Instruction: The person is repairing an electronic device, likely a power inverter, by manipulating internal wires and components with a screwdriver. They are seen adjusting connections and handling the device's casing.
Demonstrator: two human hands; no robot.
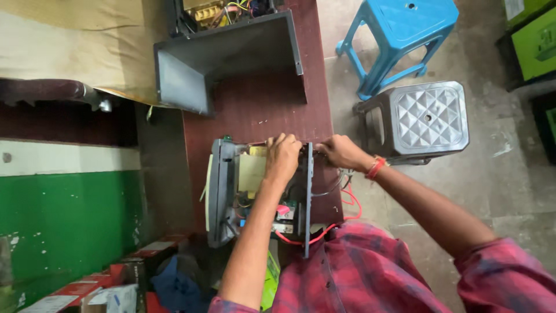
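1. An opened grey electronic unit (258, 194) lies on the dark red table (255, 107), close to the table's near edge and just in front of the person's red checked shirt (353, 272).
2. Inside the unit sit a yellowish block (250, 171), small coloured parts and red wires (350, 203) that loop out past its right side.
3. The left hand (282, 157) reaches into the top of the unit, fingers (277, 141) curled down onto the inner parts beside the yellowish block; what exactly they pinch is hidden.
4. The right hand (341, 152) rests against the unit's upright grey side panel (308, 191), fingers bent around its upper end, gripping it.
5. A red band (376, 168) circles the right wrist.
6. Beyond the unit, farther up the table, stands a bent grey metal cover (226, 64), well apart from it.
7. Right of the unit, on the floor, stand a grey plastic stool (425, 119) and a blue one (399, 35) behind it.
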